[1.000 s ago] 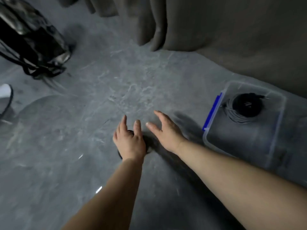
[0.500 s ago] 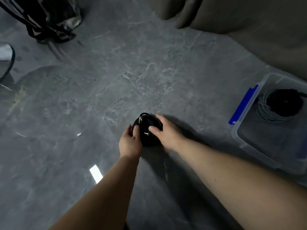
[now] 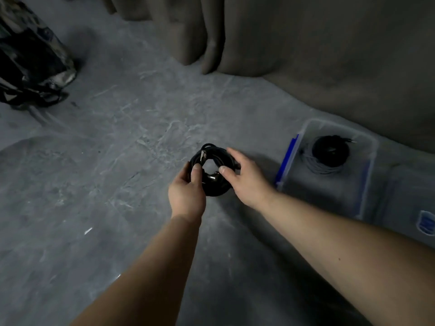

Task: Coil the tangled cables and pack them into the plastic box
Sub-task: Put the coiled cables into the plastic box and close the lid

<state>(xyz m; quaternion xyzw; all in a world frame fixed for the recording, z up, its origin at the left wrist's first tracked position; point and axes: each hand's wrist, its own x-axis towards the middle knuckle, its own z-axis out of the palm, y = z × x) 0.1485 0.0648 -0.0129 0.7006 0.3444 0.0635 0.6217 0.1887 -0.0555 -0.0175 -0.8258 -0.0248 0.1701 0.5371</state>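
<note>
Since the earlier frame the black cable coil [image 3: 213, 175] has risen off the floor toward the plastic box [image 3: 367, 147], left hand [image 3: 187, 196] and right hand [image 3: 247, 182] gripping it; keep loops pinched until inside.

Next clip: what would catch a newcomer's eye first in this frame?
Dead centre, the left hand and right hand grip a coiled black cable between them above the grey floor. To the right, near the curtain, a clear plastic box with a blue clip already holds a black coil resting on a grey coil.
</note>
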